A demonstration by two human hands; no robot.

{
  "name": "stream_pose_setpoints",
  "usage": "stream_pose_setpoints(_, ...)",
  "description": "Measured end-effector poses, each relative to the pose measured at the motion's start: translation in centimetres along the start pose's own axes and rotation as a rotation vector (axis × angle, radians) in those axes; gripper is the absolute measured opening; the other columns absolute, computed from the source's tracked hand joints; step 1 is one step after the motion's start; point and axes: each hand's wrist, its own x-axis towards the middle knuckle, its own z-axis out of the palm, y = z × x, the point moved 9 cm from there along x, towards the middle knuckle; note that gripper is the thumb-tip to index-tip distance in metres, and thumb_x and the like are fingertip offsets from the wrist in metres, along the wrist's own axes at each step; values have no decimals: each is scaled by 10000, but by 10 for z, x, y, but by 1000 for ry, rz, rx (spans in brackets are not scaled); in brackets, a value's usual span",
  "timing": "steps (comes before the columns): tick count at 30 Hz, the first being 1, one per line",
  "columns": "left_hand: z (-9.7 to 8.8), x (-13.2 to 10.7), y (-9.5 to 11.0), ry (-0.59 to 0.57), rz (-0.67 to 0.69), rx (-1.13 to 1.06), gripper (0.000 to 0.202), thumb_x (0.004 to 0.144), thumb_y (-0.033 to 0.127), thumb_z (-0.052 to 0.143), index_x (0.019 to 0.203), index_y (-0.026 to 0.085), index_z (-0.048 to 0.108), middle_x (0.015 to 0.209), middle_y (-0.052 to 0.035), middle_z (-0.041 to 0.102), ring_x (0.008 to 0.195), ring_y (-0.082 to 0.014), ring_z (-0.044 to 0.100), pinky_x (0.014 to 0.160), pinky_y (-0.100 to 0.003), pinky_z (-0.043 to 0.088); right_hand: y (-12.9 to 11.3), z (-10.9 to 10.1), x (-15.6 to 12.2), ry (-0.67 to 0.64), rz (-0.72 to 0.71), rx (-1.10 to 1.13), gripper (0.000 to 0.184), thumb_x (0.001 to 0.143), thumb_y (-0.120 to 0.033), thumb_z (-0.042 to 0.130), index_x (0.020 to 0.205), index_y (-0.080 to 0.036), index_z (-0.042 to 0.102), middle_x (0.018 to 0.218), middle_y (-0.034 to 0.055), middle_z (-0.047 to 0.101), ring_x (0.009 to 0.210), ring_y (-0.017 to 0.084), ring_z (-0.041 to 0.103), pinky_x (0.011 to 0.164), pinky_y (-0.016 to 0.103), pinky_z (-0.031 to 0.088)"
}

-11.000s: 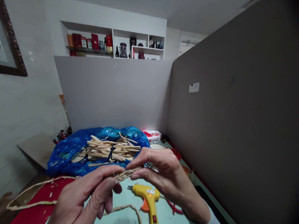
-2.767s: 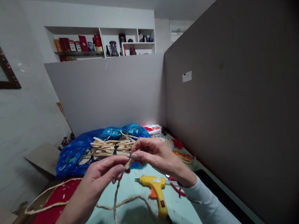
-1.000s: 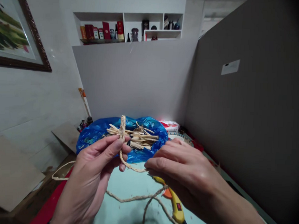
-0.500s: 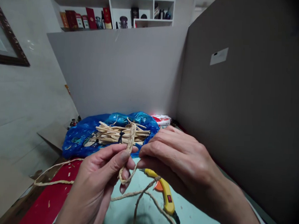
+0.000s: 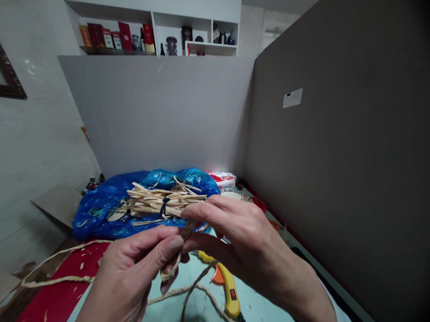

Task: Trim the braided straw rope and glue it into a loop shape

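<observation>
My left hand (image 5: pixel 141 260) pinches a short folded piece of twisted straw cord (image 5: pixel 169 272) between thumb and fingers. My right hand (image 5: pixel 233 229) reaches over from the right, its fingers closed around the upper, browner end of the same piece. Its fingertips partly hide that end. Below the hands a long loose cord (image 5: pixel 211 295) trails over the pale green mat (image 5: pixel 264 312). Another loop of cord (image 5: pixel 59 281) runs out to the left from behind my left hand. Close under my right hand lies a yellow glue gun (image 5: pixel 231 296) with an orange trigger.
Behind the hands, a bundle of dry straw strips (image 5: pixel 148 200) tied with dark string rests on a blue plastic bag (image 5: pixel 101 203). A red-and-white packet (image 5: pixel 223 179) stands behind it. Grey panels (image 5: pixel 153 109) wall the back and right. Red cloth (image 5: pixel 60 292) lies at left.
My right hand has moved left and onto the top of the cord piece, which has turned to show a browner side. The loop below it is smaller. The view has shifted slightly.
</observation>
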Motion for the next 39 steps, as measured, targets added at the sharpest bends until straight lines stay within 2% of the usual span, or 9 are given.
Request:
stream_pose_setpoints(4,2,-4,23,20,217,214,226,715,461,743,793,263,819,686,-38,700,663,-216,602,595,-276,476,7,-1,0,22,44,-16,139,952,-316,571,938,-187,624,826,15,634,733,122,561,652,236,432)
stream_pose_setpoints(8,-5,-17,39,249,337,300,258,637,365,802,891,320,817,958,-42,795,927,-310,683,815,-306,483,12,-4,-1,120,52,1,105,945,-286,587,951,-184,612,832,17,658,719,113,571,653,224,424)
stream_pose_setpoints(12,-6,-28,48,379,466,388,168,714,308,744,873,330,796,890,-9,800,783,-259,701,748,-278,484,15,1,0,130,63,38,88,934,-268,604,956,-184,615,845,24,675,728,121,582,655,226,424)
stream_pose_setpoints(18,-7,-31,60,349,626,557,186,813,275,661,971,322,747,938,11,806,743,-229,722,775,-262,492,16,-1,1,108,98,61,80,928,-233,611,969,-184,659,799,8,577,691,108,513,627,218,405)
stream_pose_setpoints(23,-7,-25,66,184,652,671,196,857,317,627,1034,307,709,987,-20,789,749,-210,727,721,-223,513,13,-1,0,90,68,121,126,934,-236,599,1025,-195,677,777,5,547,683,113,501,612,223,408)
stream_pose_setpoints(28,-16,-26,75,143,696,666,143,874,342,605,953,335,723,815,0,756,662,-177,695,679,-184,503,9,1,1,105,39,211,140,925,-209,610,1028,-170,696,754,0,551,680,106,512,630,212,428)
stream_pose_setpoints(33,-24,-25,77,134,698,545,130,870,302,620,882,308,749,702,5,701,564,-144,631,530,-182,471,2,3,5,161,50,293,137,890,-186,653,944,-86,728,716,20,606,646,94,551,615,182,444)
stream_pose_setpoints(36,-28,-24,77,165,690,282,147,889,291,605,905,295,751,628,31,645,488,-108,553,514,-187,462,-1,4,4,264,67,317,129,877,-183,667,922,-82,735,717,33,643,633,96,580,605,176,456)
stream_pose_setpoints(39,-30,-14,61,169,551,-214,222,802,328,712,1020,290,706,975,-5,717,539,-106,593,520,-212,519,-4,5,0,365,64,304,129,880,-146,649,952,-77,731,725,49,653,629,111,597,596,190,478)
